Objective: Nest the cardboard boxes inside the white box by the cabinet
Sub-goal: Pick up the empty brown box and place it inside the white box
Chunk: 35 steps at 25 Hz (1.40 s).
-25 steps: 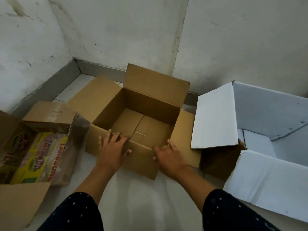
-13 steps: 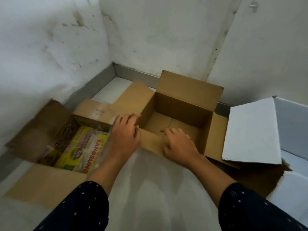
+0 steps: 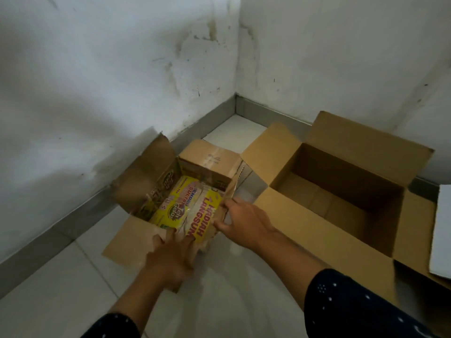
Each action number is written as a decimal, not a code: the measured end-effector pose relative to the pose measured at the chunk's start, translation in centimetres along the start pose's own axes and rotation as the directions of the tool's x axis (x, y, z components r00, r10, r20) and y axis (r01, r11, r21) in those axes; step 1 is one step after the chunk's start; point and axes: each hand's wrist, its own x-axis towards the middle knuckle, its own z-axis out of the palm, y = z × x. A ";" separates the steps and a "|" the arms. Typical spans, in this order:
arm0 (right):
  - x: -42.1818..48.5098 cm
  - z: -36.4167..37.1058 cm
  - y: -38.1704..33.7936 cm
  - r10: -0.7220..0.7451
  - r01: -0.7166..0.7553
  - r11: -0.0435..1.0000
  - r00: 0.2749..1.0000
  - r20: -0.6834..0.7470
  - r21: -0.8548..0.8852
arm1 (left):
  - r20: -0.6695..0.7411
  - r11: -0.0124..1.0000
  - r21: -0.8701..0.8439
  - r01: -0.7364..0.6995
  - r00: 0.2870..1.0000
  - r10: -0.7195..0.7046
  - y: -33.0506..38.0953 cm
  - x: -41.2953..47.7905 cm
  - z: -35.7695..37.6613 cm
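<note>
We grip the small box (image 3: 170, 206) with both hands, left hand (image 3: 170, 259) on its near wall, right hand (image 3: 241, 223) on its right flap, probably to lift it.

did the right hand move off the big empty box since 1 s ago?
Yes. The right hand left the empty brown box's near wall and went left, now on the right side of the box with yellow packets.
</note>
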 end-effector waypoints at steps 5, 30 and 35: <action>3.8 -0.9 0.5 0.125 -0.124 0.991 0.992 0.003 -0.050 | -0.367 0.963 -0.208 -0.170 0.927 0.085 0.7 3.2 0.3; -3.2 -1.0 16.7 0.433 -0.435 0.893 0.900 -0.049 -0.113 | -0.647 0.957 0.246 -0.157 0.708 0.282 6.0 10.2 1.7; -3.1 -0.5 17.0 0.412 -0.419 0.902 0.907 -0.089 -0.102 | -0.658 0.988 0.124 -0.096 0.737 0.154 9.1 11.5 -1.0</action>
